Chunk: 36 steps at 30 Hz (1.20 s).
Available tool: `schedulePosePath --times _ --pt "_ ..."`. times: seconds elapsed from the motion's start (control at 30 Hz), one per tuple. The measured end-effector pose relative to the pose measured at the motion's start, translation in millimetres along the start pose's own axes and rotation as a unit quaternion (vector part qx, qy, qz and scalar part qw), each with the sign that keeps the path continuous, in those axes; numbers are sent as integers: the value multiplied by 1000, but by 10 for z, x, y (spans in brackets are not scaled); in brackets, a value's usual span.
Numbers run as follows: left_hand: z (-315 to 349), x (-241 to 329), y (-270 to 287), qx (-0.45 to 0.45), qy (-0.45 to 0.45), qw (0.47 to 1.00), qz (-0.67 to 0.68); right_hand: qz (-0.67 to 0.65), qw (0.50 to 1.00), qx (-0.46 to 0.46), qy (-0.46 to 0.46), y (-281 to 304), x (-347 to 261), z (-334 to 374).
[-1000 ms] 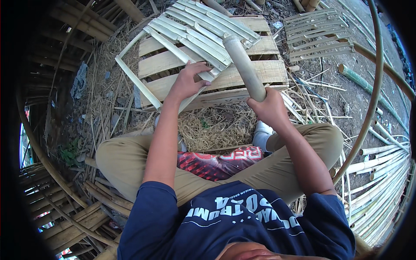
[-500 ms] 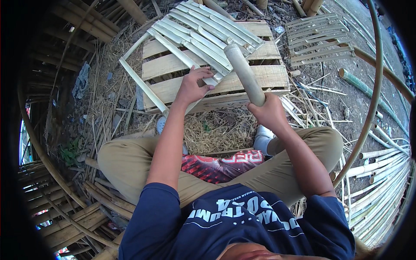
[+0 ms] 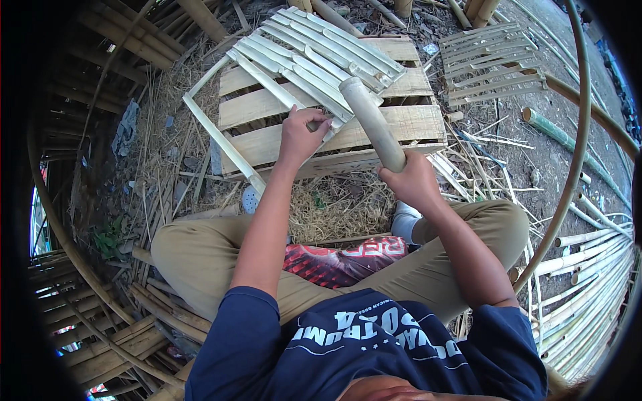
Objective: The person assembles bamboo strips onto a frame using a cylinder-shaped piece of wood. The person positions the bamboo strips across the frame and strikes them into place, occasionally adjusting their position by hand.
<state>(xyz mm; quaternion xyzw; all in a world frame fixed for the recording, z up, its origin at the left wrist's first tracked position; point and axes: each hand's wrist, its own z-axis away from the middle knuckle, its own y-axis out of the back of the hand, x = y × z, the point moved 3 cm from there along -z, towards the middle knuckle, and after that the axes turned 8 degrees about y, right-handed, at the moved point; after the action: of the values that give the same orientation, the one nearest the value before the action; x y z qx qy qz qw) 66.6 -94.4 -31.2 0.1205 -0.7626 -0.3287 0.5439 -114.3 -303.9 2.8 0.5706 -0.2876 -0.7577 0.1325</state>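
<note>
A panel of pale split-bamboo slats lies tilted across a low wooden slatted crate, its near-left part an open frame of thin strips. Over the panel's near corner my left hand is closed, thumb and forefinger pinched at the end of a strip. What sits between those fingertips is too small to make out. My right hand grips the lower end of a thick, pale bamboo club. The club's upper end is raised above the crate, close to the panel's right edge.
Another slatted bamboo panel lies on the ground at the far right. A green bamboo pole and a stack of bamboo poles lie to the right. Dry shavings cover the ground before my crossed legs. A curved pole rises at right.
My left fingers, spread over the strip before, have drawn together into a pinch at the panel's corner. The club in my right hand has shifted slightly down and left.
</note>
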Motion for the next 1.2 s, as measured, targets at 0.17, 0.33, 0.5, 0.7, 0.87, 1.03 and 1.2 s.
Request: schedulePosePath --times 0.17,0.33,0.5,0.7,0.87,1.03,1.2 --pt "7 19 -4 5 -26 999 -25 -4 1000 -2 1 25 -63 21" --pt "28 190 29 -12 -54 997 -59 5 1000 -9 -11 70 -138 50" --pt "-12 208 2 -41 3 995 -90 39 999 1 12 26 -43 34" --pt "-16 8 62 155 -2 988 20 44 999 -13 7 30 -110 50" --pt "-21 -113 18 180 -3 984 -13 41 999 -11 9 48 -127 54" --pt "-64 -230 52 272 55 955 101 41 999 -17 2 26 -102 40" --pt "-73 -256 303 225 119 955 153 41 999 -17 -9 19 -83 52"
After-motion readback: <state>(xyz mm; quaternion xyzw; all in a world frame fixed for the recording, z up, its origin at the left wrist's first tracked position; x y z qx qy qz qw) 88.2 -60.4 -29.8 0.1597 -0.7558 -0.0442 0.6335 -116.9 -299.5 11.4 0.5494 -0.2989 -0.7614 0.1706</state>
